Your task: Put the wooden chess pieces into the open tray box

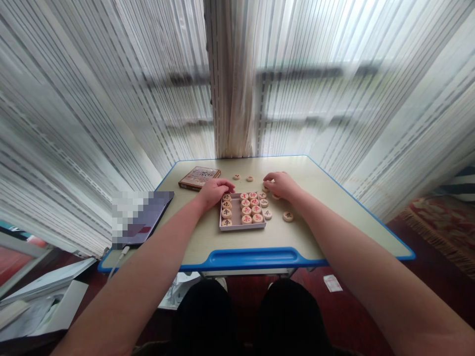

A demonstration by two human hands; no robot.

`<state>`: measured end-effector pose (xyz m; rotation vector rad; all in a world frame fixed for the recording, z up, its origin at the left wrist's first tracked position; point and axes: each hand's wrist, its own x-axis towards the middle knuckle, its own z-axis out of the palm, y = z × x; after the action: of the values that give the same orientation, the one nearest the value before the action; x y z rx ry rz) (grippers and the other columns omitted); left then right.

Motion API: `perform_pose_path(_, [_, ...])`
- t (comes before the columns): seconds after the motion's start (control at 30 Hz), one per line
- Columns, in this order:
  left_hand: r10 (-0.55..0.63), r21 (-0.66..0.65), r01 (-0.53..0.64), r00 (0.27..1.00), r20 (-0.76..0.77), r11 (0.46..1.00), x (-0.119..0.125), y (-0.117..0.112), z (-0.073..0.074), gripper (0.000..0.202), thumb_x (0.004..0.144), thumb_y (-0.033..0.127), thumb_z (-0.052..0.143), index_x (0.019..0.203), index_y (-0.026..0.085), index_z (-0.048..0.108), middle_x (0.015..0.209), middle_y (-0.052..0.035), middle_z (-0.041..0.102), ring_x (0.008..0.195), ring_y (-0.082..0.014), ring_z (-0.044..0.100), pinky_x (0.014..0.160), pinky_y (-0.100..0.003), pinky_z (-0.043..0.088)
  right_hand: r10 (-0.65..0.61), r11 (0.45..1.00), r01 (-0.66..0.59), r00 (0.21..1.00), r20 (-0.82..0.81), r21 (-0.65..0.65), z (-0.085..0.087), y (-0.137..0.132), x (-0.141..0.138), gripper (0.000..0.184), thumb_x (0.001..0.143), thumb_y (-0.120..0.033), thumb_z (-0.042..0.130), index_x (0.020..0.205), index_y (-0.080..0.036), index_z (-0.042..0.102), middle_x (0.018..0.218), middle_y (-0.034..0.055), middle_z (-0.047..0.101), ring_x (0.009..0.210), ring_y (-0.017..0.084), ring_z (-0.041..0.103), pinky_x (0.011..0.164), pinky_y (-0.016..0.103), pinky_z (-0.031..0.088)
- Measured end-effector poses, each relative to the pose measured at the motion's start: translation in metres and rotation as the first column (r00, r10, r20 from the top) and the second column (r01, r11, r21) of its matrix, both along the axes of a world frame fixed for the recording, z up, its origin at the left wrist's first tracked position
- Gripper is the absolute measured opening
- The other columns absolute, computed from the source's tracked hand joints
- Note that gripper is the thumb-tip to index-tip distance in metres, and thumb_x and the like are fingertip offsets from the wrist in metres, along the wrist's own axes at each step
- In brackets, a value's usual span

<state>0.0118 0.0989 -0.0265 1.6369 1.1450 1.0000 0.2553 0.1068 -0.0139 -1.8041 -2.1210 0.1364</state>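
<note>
An open shallow box (243, 227) holds round wooden Chinese chess pieces in columns, dark-lettered ones at its left and red-lettered ones at its right. A gap lies between these columns. My left hand (216, 191) rests at the far left corner of the box, its bent fingers on the rim. To the right, my right hand (284, 186) is closed with its fingertips at a Chinese chess piece (265, 188), partly hidden by the fingers. Another piece sits beneath that hand. Loose pieces stand beside the box, including a dark-lettered piece (288, 216) and one piece (267, 214) touching its right side.
Two loose pieces lie at the back, a left one (236, 177) and a right one (250, 178). A printed box lid (199, 177) lies back left. A dark flat device (146, 220) with a white cable (124, 252) sits at the left edge of the blue-rimmed table (356, 232). Curtains (233, 99) hang behind.
</note>
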Motion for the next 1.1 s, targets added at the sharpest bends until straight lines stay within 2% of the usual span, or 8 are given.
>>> perform_pose_path(0.13, [0.009, -0.019, -0.009, 1.000, 0.025, 1.000, -0.001, -0.002, 0.003, 0.018, 0.065, 0.018, 0.052, 0.072, 0.014, 0.068, 0.069, -0.0051, 0.070, 0.074, -0.0193, 0.065, 0.077, -0.036, 0.051, -0.082, 0.996, 0.074, 0.982, -0.169, -0.053, 0.001, 0.000, 0.005, 0.033, 0.080, -0.019, 0.049, 0.108, -0.018, 0.066, 0.097, 0.0068, 0.070, 0.087, 0.018, 0.064, 0.080, 0.028, 0.049])
perform_pose_path(0.2, [0.014, -0.027, -0.013, 0.999, 0.047, 1.000, -0.001, -0.003, 0.005, 0.017, 0.065, 0.018, 0.052, 0.070, 0.014, 0.068, 0.068, -0.0053, 0.069, 0.074, -0.0194, 0.065, 0.077, -0.036, 0.051, -0.112, 0.992, 0.099, 0.977, -0.184, -0.076, 0.004, 0.000, 0.007, 0.033, 0.080, -0.017, 0.048, 0.108, -0.017, 0.066, 0.099, 0.0071, 0.070, 0.088, 0.017, 0.064, 0.079, 0.027, 0.049])
perform_pose_path(0.37, [0.022, -0.048, -0.018, 0.997, 0.076, 0.999, -0.001, -0.005, 0.007, 0.016, 0.065, 0.018, 0.052, 0.070, 0.013, 0.067, 0.067, -0.0061, 0.069, 0.071, -0.0190, 0.064, 0.076, -0.037, 0.051, -0.111, 0.982, 0.089, 0.985, -0.133, -0.167, 0.019, -0.010, 0.017, 0.036, 0.072, -0.014, 0.053, 0.104, -0.016, 0.069, 0.099, 0.0079, 0.071, 0.085, 0.020, 0.065, 0.074, 0.027, 0.050])
perform_pose_path(0.5, [0.031, -0.023, -0.030, 0.998, 0.050, 0.999, -0.002, -0.004, 0.008, 0.017, 0.066, 0.018, 0.051, 0.071, 0.012, 0.066, 0.069, -0.0071, 0.069, 0.068, -0.0182, 0.063, 0.072, -0.035, 0.051, -0.075, 0.970, 0.069, 0.997, -0.020, -0.233, 0.027, -0.019, 0.022, 0.036, 0.069, -0.020, 0.060, 0.104, -0.016, 0.069, 0.102, 0.0085, 0.070, 0.087, 0.022, 0.065, 0.071, 0.027, 0.050])
perform_pose_path(0.73, [0.030, -0.018, -0.029, 0.999, 0.044, 0.999, -0.002, -0.002, 0.007, 0.018, 0.067, 0.016, 0.050, 0.073, 0.012, 0.066, 0.069, -0.0072, 0.069, 0.066, -0.0173, 0.063, 0.070, -0.034, 0.050, -0.144, 0.956, 0.131, 0.989, -0.031, -0.261, 0.027, -0.022, 0.015, 0.029, 0.076, -0.020, 0.059, 0.103, -0.016, 0.067, 0.093, 0.0072, 0.072, 0.074, 0.017, 0.065, 0.062, 0.026, 0.048])
perform_pose_path(0.83, [0.027, -0.016, -0.026, 0.999, 0.039, 1.000, -0.003, -0.001, 0.007, 0.017, 0.068, 0.016, 0.049, 0.072, 0.012, 0.065, 0.067, -0.0064, 0.068, 0.065, -0.0162, 0.062, 0.067, -0.031, 0.050, -0.169, 0.940, 0.137, 0.983, -0.078, -0.314, 0.029, -0.025, 0.013, 0.032, 0.077, -0.020, 0.057, 0.108, -0.016, 0.065, 0.097, 0.0077, 0.071, 0.069, 0.016, 0.063, 0.058, 0.025, 0.047])
perform_pose_path(0.93, [0.016, 0.004, -0.016, 1.000, 0.008, 1.000, -0.005, -0.002, 0.008, 0.017, 0.068, 0.016, 0.048, 0.074, 0.012, 0.065, 0.068, -0.0056, 0.067, 0.065, -0.0149, 0.061, 0.065, -0.029, 0.048, -0.186, 0.944, 0.161, 0.981, -0.062, -0.288, 0.030, -0.026, 0.014, 0.035, 0.077, -0.023, 0.057, 0.111, -0.015, 0.063, 0.098, 0.0084, 0.071, 0.072, 0.016, 0.063, 0.059, 0.025, 0.047])
perform_pose_path(1.1, [-0.040, 0.062, 0.043, 0.998, -0.048, 0.997, -0.009, -0.005, 0.014, 0.019, 0.069, 0.018, 0.053, 0.082, 0.012, 0.066, 0.082, -0.0062, 0.068, 0.072, -0.0145, 0.061, 0.067, -0.028, 0.047, -0.162, 0.949, 0.175, 0.984, 0.072, -0.263, 0.026, -0.021, 0.018, 0.026, 0.073, -0.032, 0.063, 0.091, -0.016, 0.070, 0.094, 0.0093, 0.070, 0.081, 0.022, 0.063, 0.065, 0.028, 0.048])
